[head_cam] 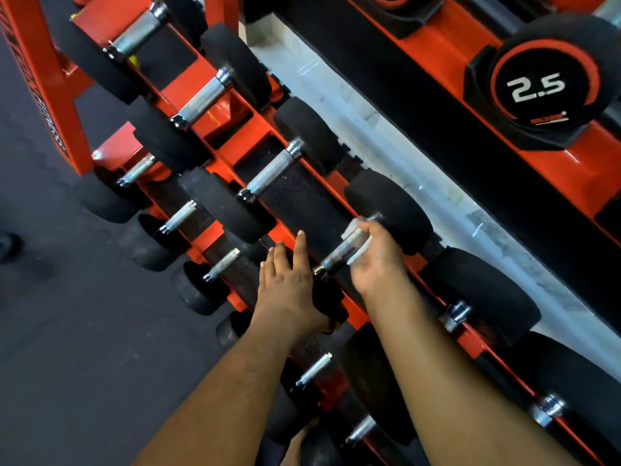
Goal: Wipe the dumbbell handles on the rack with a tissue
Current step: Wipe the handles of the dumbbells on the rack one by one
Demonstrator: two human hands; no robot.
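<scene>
**Tissue wrapped on a dumbbell handle, middle of the rack**

At the lower centre of the frame, two bare forearms are seen reaching up toward an orange rack (242, 149). The left hand (289, 284) is laid flat, fingers straight and together, on the black head of a dumbbell; nothing is held in it. Just to its right, the right hand (376, 257) is curled round the upper end of a metal handle (342, 252), and a white tissue (353, 230) is pinched between the fingers and the handle. Further up and to the left, more dumbbells are lined along the rack. At the upper right, a weight marked 2.5 (537, 89) is seen.
</scene>
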